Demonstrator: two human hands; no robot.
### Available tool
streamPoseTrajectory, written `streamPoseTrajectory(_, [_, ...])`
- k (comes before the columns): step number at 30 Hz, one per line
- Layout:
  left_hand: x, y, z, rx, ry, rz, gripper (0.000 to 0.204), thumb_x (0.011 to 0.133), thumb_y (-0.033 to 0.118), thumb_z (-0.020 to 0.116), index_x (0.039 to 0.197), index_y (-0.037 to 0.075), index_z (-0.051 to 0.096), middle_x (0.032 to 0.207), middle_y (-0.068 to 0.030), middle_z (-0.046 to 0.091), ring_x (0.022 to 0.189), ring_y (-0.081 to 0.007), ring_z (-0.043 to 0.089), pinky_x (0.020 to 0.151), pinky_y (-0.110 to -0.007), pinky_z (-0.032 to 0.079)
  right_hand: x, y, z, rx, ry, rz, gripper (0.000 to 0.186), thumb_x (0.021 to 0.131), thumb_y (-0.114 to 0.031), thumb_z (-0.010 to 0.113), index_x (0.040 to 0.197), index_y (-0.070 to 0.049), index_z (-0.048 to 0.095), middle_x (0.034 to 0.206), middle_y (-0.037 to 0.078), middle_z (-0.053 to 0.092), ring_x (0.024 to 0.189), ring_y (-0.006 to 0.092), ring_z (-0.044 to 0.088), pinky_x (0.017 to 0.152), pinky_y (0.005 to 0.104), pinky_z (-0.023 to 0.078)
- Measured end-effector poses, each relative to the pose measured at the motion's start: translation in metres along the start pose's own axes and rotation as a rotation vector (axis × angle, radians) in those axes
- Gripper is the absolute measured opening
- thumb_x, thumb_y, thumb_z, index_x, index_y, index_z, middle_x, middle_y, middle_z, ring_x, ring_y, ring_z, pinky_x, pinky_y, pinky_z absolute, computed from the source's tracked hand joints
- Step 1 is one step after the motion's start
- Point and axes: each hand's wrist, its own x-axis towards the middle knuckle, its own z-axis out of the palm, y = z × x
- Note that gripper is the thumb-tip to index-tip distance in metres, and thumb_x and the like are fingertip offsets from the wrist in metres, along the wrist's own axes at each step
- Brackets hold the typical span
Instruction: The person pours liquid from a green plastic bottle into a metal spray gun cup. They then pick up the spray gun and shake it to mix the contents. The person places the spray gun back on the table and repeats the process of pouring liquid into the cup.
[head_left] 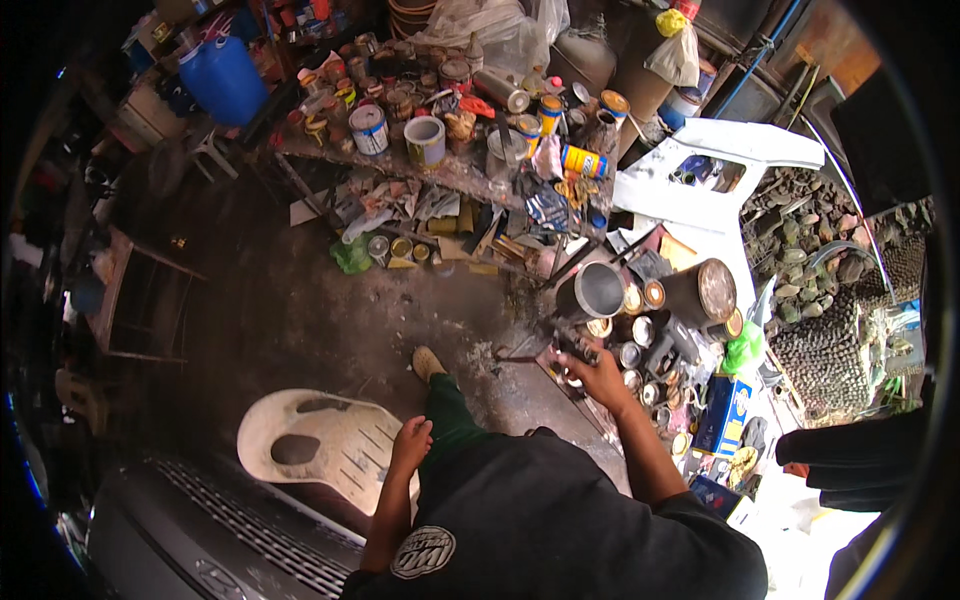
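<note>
My right hand [592, 372] grips a dark object [577, 345], perhaps a tool, above the edge of a low bench crowded with tins. Beside it stand a grey metal pot [590, 290], a large dark can [700, 295] and several small open and lidded tins [630, 355]. My left hand [414, 440] hangs by my green trouser leg with its fingers loosely curled and nothing visible in them. Left of that hand lies a white plastic chair [255, 440].
A long bench [310, 145] piled with paint cans crosses the back. A blue barrel [225, 85] stands back left. A white car door [660, 200] leans at right. A dark grilled car panel [160, 530] fills the lower left; a metal frame [120, 280] stands left.
</note>
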Motion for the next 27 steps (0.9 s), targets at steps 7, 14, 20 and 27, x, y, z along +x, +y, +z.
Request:
streamPoseTrajectory(7, [0.112, 0.068, -0.133, 0.186, 0.019, 0.091, 0.051, 0.102, 0.036, 0.069, 0.139, 0.002, 0.062, 0.084, -0.0061, 0.068, 0.07, -0.0119, 0.063, 0.063, -0.028, 0.052, 0.077, -0.072, 0.044, 0.1, 0.319, 0.014, 0.038, 0.102, -0.037, 0.073, 0.106, 0.001, 0.071, 0.085, 0.005, 0.07, 0.069, 0.0148, 0.068, 0.062, 0.033, 0.056])
streamPoseTrajectory(14, [0.167, 0.169, -0.189, 0.067, -0.094, 0.007, 0.047, 0.104, 0.038, 0.067, 0.138, 0.006, 0.063, 0.088, -0.0031, 0.069, 0.072, -0.0108, 0.063, 0.065, -0.028, 0.053, 0.105, -0.099, 0.061, 0.109, 0.396, -0.039, 0.041, 0.102, -0.028, 0.074, 0.131, 0.0, 0.068, 0.106, 0.002, 0.073, 0.082, 0.0133, 0.066, 0.073, 0.0318, 0.057])
streamPoseTrajectory(20, [0.198, 0.208, -0.179, 0.065, -0.266, 0.054, 0.045, 0.106, 0.034, 0.064, 0.142, 0.007, 0.061, 0.092, -0.0039, 0.071, 0.076, -0.0112, 0.063, 0.067, -0.029, 0.053, 0.135, -0.088, 0.078, 0.116, 0.583, -0.076, 0.041, 0.1, -0.023, 0.077, 0.133, -0.001, 0.067, 0.103, 0.007, 0.074, 0.079, 0.0137, 0.067, 0.074, 0.0311, 0.056])
streamPoseTrajectory(27, [0.194, 0.278, -0.143, 0.054, -0.479, 0.02, 0.044, 0.102, 0.014, 0.059, 0.146, 0.006, 0.057, 0.107, -0.0056, 0.071, 0.094, -0.0146, 0.066, 0.08, -0.033, 0.056, 0.14, -0.103, 0.097, -0.014, 0.663, -0.06, 0.058, 0.097, -0.02, 0.078, 0.151, -0.008, 0.058, 0.122, 0.015, 0.075, 0.074, 0.0173, 0.071, 0.075, 0.0341, 0.057])
